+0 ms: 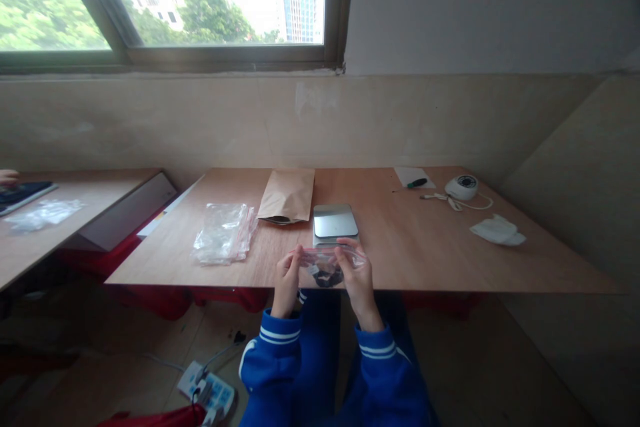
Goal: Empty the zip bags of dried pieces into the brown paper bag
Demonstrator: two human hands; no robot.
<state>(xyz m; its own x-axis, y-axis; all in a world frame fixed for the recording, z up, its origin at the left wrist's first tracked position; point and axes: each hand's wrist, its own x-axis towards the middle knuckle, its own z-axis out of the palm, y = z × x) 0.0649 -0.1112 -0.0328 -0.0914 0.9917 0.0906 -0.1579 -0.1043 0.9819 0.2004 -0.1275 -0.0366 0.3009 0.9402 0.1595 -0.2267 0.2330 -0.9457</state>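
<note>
Between my two hands, at the front edge of the table, is a clear zip bag (pixel 306 268) with a red seal strip along its top. Small dark items lie inside it, too unclear to name. My left hand (pixel 287 275) pinches the bag's left top corner. On the right side of the seal, my right hand (pixel 358 272) grips with thumb and fingers. Just beyond the bag sits a small scale (pixel 334 221) with a silver plate. A brown paper pouch (pixel 287 195) lies behind and left of it, its mouth partly open toward me.
A pile of clear zip bags (pixel 223 233) lies on the left of the table. Toward the right are a green-handled screwdriver (pixel 417 183), a white dome camera (pixel 461 187) with cable and a crumpled white wrapper (pixel 498 230). A power strip (pixel 207 387) rests on the floor.
</note>
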